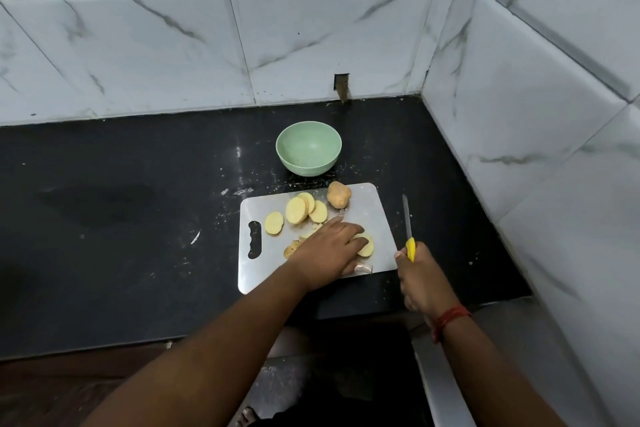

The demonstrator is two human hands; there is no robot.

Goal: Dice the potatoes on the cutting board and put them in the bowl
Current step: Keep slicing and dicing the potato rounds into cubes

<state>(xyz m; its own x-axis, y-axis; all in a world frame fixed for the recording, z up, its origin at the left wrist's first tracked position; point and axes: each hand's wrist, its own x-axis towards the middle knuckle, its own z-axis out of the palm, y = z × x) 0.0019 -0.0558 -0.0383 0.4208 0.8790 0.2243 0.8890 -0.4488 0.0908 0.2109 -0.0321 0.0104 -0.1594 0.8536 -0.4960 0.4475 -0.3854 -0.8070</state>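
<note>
- While the left hand (325, 246) lies flat on the cutting board (367, 218), its fingers rest straight over a potato slice (366, 246) near the board's right edge; grip is not closed round anything, just pressing down.
- Right hand (420, 282) sits just right of the board's near-right corner, grip wrapped round the yellow handle of a knife (408, 229); blade points far, clear of the board and over the table (138, 218).
- Red thread band (450, 319) on the right wrist.
- Board is metal-looking with a handle slot at its left end, lying on the black table.
- Four round slices (298, 211) lie in a loose overlapping row across the far-left part of the board.
- Smaller cut pieces (292, 246) sit partly hidden under the left hand, shape hard to tell.
- One whole unpeeled potato (338, 195) sits at the far edge of the board, right of the slices.
- Green bowl (308, 147) stands on the table just beyond the board's far edge, upright, nothing visible inside.
- White marbled tile wall (311, 28) behind and to the right; scattered white specks on the table around the board.
</note>
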